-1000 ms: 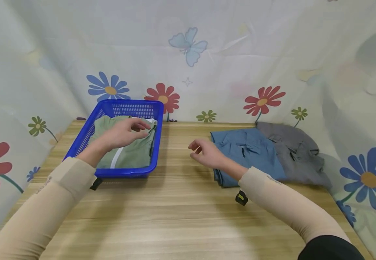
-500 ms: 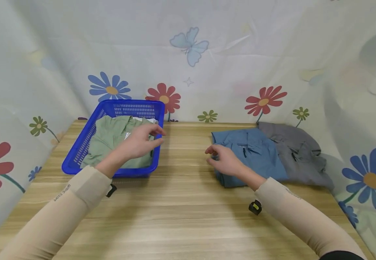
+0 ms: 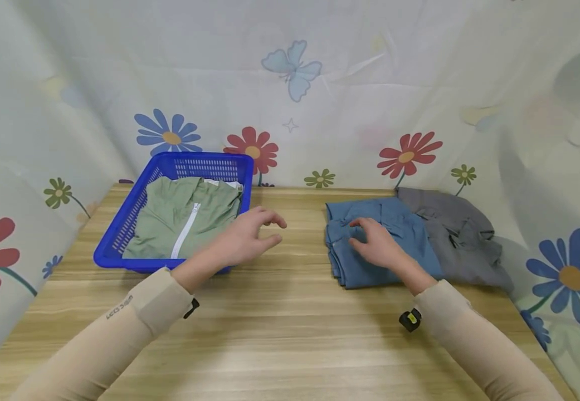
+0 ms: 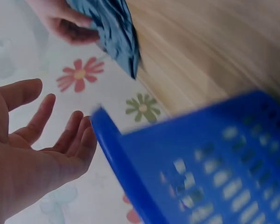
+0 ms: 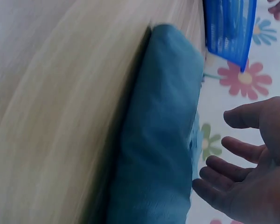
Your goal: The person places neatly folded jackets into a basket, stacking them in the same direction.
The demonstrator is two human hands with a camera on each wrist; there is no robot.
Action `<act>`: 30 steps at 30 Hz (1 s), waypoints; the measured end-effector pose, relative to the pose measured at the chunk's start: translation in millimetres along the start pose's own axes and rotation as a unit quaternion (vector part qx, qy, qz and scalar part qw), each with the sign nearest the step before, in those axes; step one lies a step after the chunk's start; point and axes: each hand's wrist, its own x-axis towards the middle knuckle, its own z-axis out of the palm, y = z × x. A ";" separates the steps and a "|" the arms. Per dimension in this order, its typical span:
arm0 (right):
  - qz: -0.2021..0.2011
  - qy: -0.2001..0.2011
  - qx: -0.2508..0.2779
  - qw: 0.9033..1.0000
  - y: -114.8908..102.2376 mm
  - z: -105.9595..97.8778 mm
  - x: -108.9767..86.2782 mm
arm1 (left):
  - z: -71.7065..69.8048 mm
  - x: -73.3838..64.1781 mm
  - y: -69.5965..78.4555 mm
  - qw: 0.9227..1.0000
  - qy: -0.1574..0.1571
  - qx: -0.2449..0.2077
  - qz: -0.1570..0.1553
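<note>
Reach toward blue cloth point(image 3: 402, 223), apparently.
Right hand point(image 3: 379, 245) hovers over it, left hand point(image 3: 242, 239) near basket point(image 3: 149, 264), both loosely spread, holding nothing; gripping would call for lowering.

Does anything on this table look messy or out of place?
Nothing looks spilled or damaged. The grey garment stands out mildly: it lies rumpled at the right edge of the wooden table, touching the folded blue garment.

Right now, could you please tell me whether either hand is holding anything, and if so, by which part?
Nothing is held: the left hand is empty near the basket, and the right hand is empty near the blue garment.
</note>
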 end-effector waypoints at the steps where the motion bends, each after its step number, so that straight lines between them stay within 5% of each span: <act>1: 0.003 0.007 -0.004 1.000 3.6 -1.9 -1.1 | 3.5 0.7 2.4 1.000 -0.006 -0.001 0.002; 8: 0.009 0.029 -0.026 0.999 28.7 -14.0 -11.4 | 26.3 1.9 9.5 0.999 -0.034 -0.014 -0.005; 18: 0.060 -0.032 -0.051 0.996 48.5 -18.5 -19.7 | 59.2 -2.4 2.2 0.995 -0.072 -0.063 -0.009; 22: 0.078 -0.064 -0.058 0.993 51.3 -15.6 -17.9 | 67.9 -1.3 -1.1 0.992 -0.081 -0.085 -0.032; 30: 0.075 -0.068 -0.071 0.992 49.2 -9.2 -14.1 | 77.7 1.3 -5.7 0.988 -0.074 -0.096 -0.092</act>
